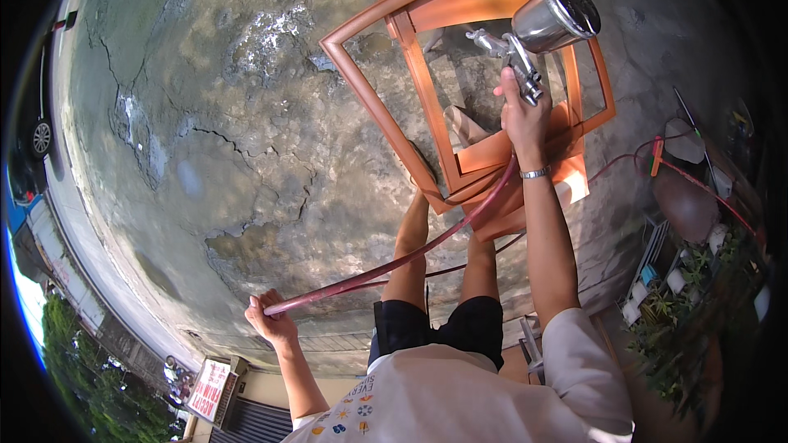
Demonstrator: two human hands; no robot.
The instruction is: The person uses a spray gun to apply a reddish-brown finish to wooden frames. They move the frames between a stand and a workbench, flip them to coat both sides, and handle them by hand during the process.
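My right hand [524, 115] is wrapped round the handle of a metal spray gun [515, 53], with a silver paint cup [552, 18] on it. The gun is over an orange-brown wooden frame [369, 98], which lies across other orange wooden pieces in front of my legs. From below my right hand a dark red hose [402, 258] runs down to the left. My left hand [272, 320] grips a bend of that hose, held out at the lower left, apart from the frame. No spray shows in the air.
Cracked, stained concrete ground [213, 131] spreads to the left. Potted plants [685, 320] and a brown rounded object [683, 207] stand at the right, where a thin red hose trails. A dark car [39, 127] is at the far left, a sign [212, 390] at the lower left.
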